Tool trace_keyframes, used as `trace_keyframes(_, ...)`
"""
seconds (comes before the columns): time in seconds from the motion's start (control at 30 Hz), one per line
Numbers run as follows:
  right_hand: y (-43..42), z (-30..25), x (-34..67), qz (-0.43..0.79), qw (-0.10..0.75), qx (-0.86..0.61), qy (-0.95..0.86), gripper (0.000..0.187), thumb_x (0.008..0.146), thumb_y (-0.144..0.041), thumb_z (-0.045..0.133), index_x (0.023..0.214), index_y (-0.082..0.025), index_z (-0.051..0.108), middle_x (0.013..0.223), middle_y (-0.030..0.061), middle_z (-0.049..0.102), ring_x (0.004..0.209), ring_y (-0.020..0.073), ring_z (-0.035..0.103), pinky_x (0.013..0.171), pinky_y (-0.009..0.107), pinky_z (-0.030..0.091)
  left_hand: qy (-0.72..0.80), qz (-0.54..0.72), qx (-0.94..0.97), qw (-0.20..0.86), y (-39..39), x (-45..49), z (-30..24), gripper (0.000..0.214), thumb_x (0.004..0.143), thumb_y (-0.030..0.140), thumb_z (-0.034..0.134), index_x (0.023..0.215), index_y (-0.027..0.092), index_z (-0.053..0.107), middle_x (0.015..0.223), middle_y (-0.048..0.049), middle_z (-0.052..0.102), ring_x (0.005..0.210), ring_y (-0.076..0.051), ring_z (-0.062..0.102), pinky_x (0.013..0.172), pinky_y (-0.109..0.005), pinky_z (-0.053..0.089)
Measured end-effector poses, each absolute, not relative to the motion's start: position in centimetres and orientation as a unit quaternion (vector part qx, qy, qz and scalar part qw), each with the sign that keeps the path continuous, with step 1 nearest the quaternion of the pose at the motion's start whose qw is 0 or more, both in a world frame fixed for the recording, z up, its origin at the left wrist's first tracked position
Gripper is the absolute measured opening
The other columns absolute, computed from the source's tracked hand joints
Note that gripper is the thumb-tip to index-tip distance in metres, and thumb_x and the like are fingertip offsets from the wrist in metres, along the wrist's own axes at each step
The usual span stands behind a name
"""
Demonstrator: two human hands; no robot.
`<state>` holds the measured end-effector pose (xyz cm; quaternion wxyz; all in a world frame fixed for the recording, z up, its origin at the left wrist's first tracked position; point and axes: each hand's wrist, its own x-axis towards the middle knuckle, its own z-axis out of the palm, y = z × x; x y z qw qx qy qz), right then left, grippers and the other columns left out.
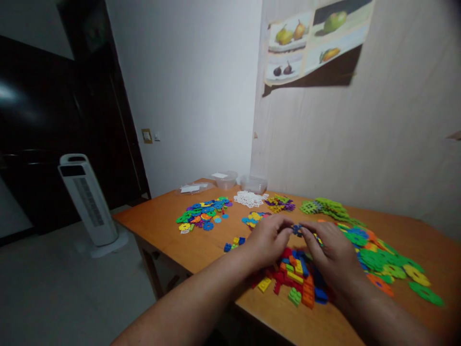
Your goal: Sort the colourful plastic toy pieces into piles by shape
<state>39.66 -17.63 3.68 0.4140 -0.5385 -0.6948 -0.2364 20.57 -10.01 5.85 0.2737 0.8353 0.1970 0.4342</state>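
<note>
Between the fingertips of both hands is a small dark blue toy piece (297, 229), apparently a notched disc, partly covered by the fingers. My left hand (268, 239) pinches its left side with thumb and forefinger. From the other side, my right hand (331, 247) grips it the same way. Below the hands lies a pile of building bricks (288, 276) in red, yellow, orange, green and blue. A few more small bricks (235, 244) sit left of my left wrist. Beyond that hand is a small heap of yellow and blue discs (253, 219).
On the wooden table (158, 223) are colourful discs (205, 211), white pieces (249, 198), yellow-purple pieces (280, 203), light green pieces (326, 209) and large flat rings (385, 259). Clear plastic containers (254, 183) stand by the wall. A white tower fan (88, 202) stands on the floor.
</note>
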Motion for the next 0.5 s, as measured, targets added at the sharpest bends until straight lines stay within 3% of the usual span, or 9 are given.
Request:
trace_keyframes(0.13,-17.0,2.9,44.0,-0.266,0.375,-0.659,-0.595,0.038,0.104,-0.043,0.044,0.105,-0.020,0.073,0.103,0.0113,0.076,0.095,0.0273,0.067,0.087,0.043,0.049,0.243,0.452,0.821,0.250,-9.2,18.2,4.8,0.018,0.098,0.024,0.058,0.104,0.020,0.074,0.104,-0.0069,0.078,0.102,-0.021,0.071,0.092,-0.034,0.055)
trace_keyframes(0.23,-16.9,2.2,47.8,-0.253,0.331,-0.758,-0.503,0.048,0.102,-0.048,0.039,0.101,-0.020,0.078,0.100,0.0181,0.075,0.092,0.0343,0.064,0.076,0.049,0.046,0.303,0.450,0.816,0.197,-8.5,15.0,3.9,0.018,0.097,0.025,0.057,0.094,0.021,0.074,0.095,-0.0060,0.076,0.097,-0.022,0.070,0.089,-0.034,0.054)
trace_keyframes(0.33,-16.7,1.2,50.9,-0.222,0.302,-0.807,-0.456,0.049,0.096,-0.051,0.043,0.100,-0.022,0.083,0.106,0.0262,0.073,0.092,0.0414,0.062,0.070,0.055,0.040,0.369,0.453,0.797,0.155,-7.5,11.3,3.0,0.017,0.096,0.025,0.057,0.092,0.021,0.073,0.095,-0.0059,0.075,0.096,-0.022,0.070,0.089,-0.033,0.053)
trace_keyframes(0.5,-15.9,0.0,53.5,-0.184,0.295,-0.855,-0.385,0.050,0.086,-0.057,0.053,0.106,-0.024,0.085,0.116,0.0319,0.070,0.107,0.0500,0.060,0.073,0.062,0.037,0.483,0.443,0.750,0.093,-4.9,5.4,2.0,0.017,0.095,0.020,0.055,0.092,0.020,0.072,0.098,-0.0061,0.075,0.097,-0.021,0.069,0.088,-0.032,0.051)
